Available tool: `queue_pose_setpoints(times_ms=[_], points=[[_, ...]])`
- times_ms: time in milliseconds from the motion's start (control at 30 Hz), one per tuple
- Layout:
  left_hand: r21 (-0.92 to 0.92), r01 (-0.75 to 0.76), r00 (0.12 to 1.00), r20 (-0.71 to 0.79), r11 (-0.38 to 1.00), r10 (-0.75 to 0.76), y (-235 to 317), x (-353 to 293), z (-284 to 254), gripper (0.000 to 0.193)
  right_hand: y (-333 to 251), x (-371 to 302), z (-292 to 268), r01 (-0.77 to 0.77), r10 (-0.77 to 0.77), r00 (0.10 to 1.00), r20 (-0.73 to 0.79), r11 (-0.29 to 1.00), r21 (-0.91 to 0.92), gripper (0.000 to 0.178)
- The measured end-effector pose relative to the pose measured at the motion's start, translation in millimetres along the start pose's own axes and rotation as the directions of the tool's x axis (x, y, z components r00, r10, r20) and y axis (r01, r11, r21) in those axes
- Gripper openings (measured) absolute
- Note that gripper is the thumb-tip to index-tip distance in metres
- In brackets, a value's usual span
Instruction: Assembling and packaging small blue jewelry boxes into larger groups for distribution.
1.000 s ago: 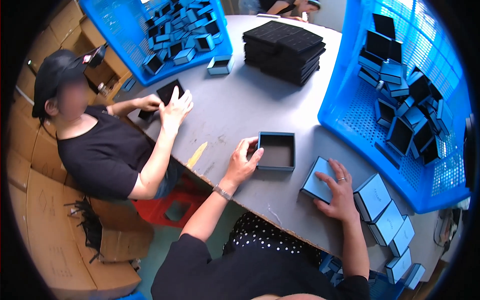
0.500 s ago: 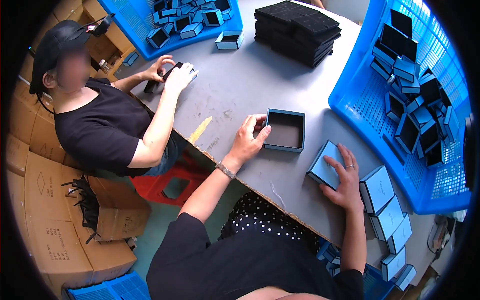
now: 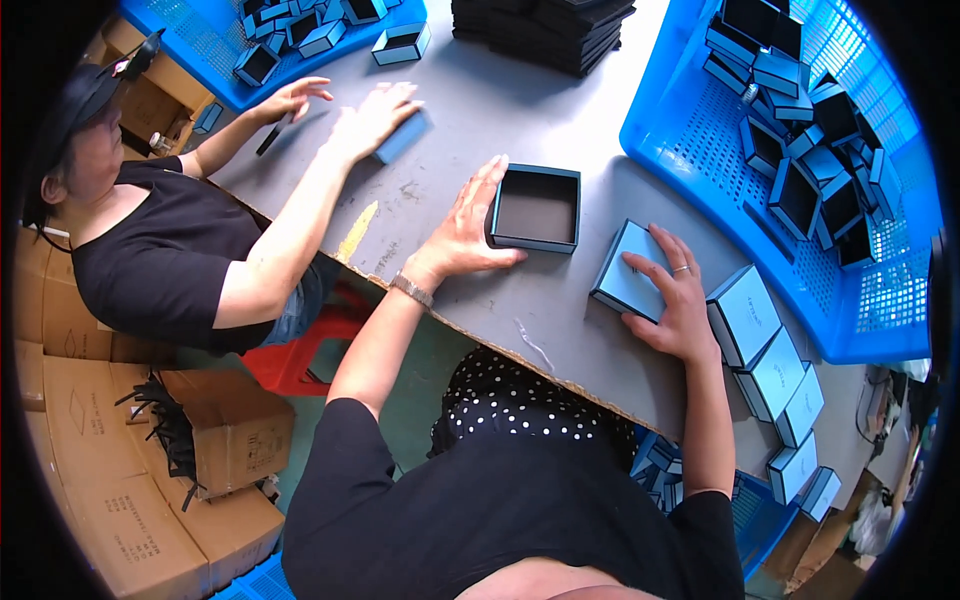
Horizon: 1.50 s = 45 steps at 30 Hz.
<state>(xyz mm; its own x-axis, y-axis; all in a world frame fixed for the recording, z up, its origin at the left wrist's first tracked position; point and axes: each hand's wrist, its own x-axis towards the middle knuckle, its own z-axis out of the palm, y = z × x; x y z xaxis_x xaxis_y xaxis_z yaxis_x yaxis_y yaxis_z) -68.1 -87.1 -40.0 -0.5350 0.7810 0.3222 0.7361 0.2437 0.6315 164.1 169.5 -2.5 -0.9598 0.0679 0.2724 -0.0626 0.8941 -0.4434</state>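
Right now I spot small dark print (image 3: 767, 321) on my blue boxes (image 3: 775, 374), lettering (image 3: 152, 540) and a diamond mark (image 3: 77, 409) on brown cartons (image 3: 185, 522)!

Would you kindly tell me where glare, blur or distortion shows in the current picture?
Head view: glare whitens the table beside the right-hand blue crate; head view: motion blur smears the co-worker's nearer hand and the blue box by it; head view: fisheye distortion bends edges near the picture's rim.
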Motion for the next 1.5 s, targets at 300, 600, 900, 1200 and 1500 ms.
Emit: queue_pose_setpoints(times_ms=[300, 600, 900, 1200, 1500], points=[[0.399, 0.055, 0.895, -0.426, 0.915, 0.132, -10.1, 14.9, -18.4, 0.058, 2.1, -3.0, 1.8, -0.034, 0.033, 0.999, -0.023, 0.999, -0.017, 0.067], [0.411, 0.105, 0.978, -0.210, 0.906, -0.018, -55.0, 46.9, -34.8, 0.057, -2.7, 3.5, 3.6, -0.021, 0.021, 1.000, -0.013, 1.000, -0.022, 0.066], [0.548, 0.229, 0.969, -0.203, 0.804, -0.138, 57.0, -81.3, -37.8, 0.045, -12.0, -4.5, 0.1, 0.149, -0.175, 0.981, 0.081, 0.955, 0.258, 0.065], [0.032, -0.231, 0.968, 0.104, 0.972, 0.227, 130.2, -63.9, 23.7, 0.040, 7.1, -10.3, 3.4, -0.165, 0.150, 0.974, -0.173, 0.984, -0.075, 0.065], [-0.252, -0.267, 0.924, 0.208, 0.930, 0.322, 121.1, -25.8, 66.7, 0.069, 30.3, -54.2, 3.3, -0.164, 0.353, 0.826, -0.440, 0.896, 0.412, 0.063]])
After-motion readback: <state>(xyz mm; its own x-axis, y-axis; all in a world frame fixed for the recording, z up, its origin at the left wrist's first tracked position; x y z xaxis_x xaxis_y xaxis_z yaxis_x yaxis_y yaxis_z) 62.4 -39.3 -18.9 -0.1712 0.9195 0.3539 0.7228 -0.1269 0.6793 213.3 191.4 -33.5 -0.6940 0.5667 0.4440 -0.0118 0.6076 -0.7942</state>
